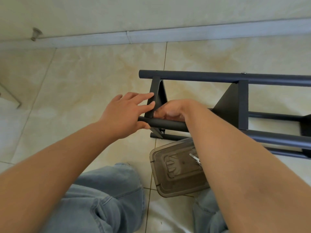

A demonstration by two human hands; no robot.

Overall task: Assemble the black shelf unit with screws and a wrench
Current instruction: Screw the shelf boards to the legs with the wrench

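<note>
Both hands are working one joint: the left hand [125, 113], fingers spread, is bracing the bracket [155, 98] and tube [166, 124]. The right hand [170, 111] is curling there, probably seating a screw; its hold is hidden.

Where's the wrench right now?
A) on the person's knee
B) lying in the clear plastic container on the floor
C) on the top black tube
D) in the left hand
B: the silver wrench lies inside the clear plastic container on the floor tiles, partly hidden behind the right forearm, while the left hand and right hand are both up at the black shelf unit.
</note>
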